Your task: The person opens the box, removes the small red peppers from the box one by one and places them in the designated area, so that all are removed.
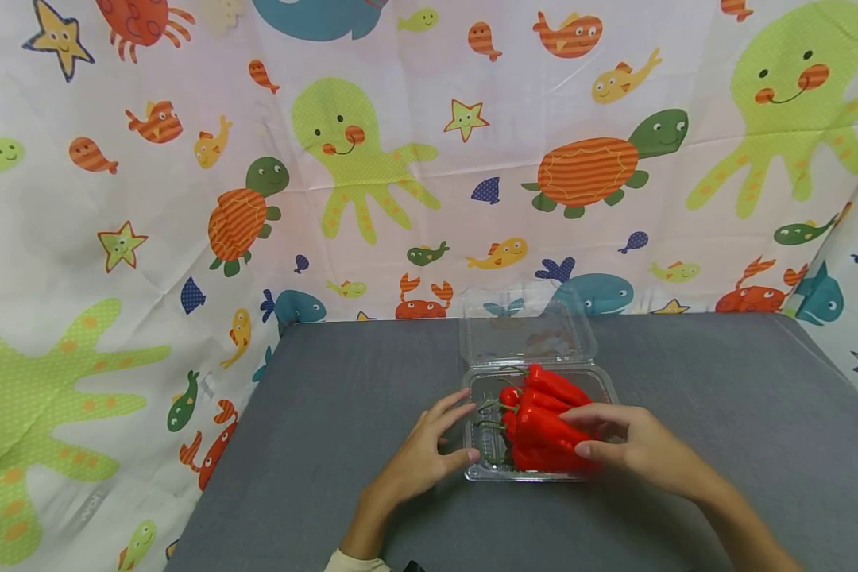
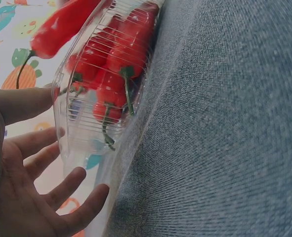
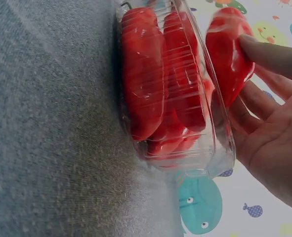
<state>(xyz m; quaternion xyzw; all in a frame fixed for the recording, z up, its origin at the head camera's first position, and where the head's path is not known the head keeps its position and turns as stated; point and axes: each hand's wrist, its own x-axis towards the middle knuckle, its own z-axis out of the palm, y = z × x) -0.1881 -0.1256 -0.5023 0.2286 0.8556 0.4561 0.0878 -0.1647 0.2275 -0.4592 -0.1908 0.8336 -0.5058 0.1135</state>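
Note:
Several red peppers (image 3: 143, 74) with green stems lie in a clear plastic clamshell container (image 1: 488, 475). My right hand (image 1: 632, 445) pinches one red pepper (image 3: 229, 54) between thumb and fingers, at the container's right side. In the right wrist view this pepper is above the rim, over the others. Its stem (image 2: 23, 71) points left, as the left wrist view shows. My left hand (image 1: 429, 449) is at the container's left edge with fingers spread and loosely bent. Its thumb (image 2: 29, 104) touches the rim, and the other fingertips are close along the clear wall.
The container's hinged lid (image 1: 522, 334) stands raised at the back, close to the curtain (image 1: 400, 159) printed with sea animals. A grey cloth-covered table (image 1: 350, 381) lies under everything. The curtain also runs along the left and right sides.

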